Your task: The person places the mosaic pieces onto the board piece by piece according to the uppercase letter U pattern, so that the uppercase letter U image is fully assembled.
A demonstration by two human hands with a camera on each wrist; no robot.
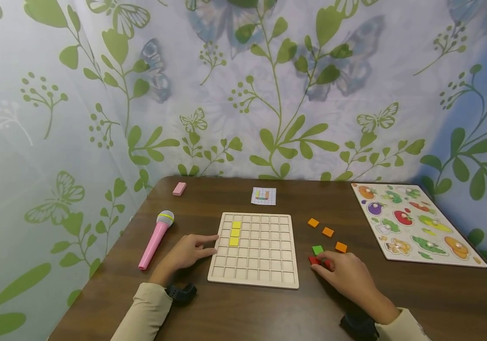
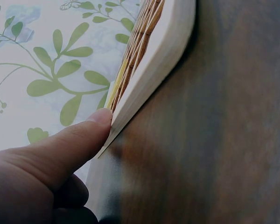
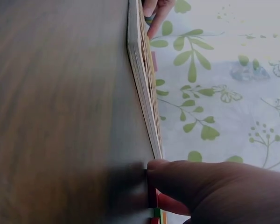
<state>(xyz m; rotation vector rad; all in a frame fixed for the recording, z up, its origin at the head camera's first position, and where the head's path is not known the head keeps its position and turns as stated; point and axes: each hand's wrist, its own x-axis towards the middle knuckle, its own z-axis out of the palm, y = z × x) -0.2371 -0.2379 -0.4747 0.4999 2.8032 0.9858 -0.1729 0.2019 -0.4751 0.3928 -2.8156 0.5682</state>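
A pale wooden grid board point(image 1: 265, 279) lies in the middle of the table, with three yellow tiles point(image 1: 235, 233) in a column in its left part. Thumb and index finger of my left hand point(image 1: 188, 251) touch the board's left edge, both fairly straight. To the right of the board, my right hand point(image 1: 347, 274) pinches a red tile point(image 3: 152, 197) between thumb and index finger, low over the table. Another red tile point(image 1: 313, 260) lies by the fingertips. Just behind them is a green tile point(image 1: 318, 249). Several orange tiles point(image 1: 328, 232) lie scattered farther back.
A small card with a coloured grid drawing point(image 1: 264, 196) lies behind the board. On the left are a pink toy microphone point(image 1: 156, 241) and a pink block point(image 1: 179, 189). A vegetable puzzle board point(image 1: 418, 222) lies on the right. A patterned curtain point(image 1: 243, 94) hangs behind the table.
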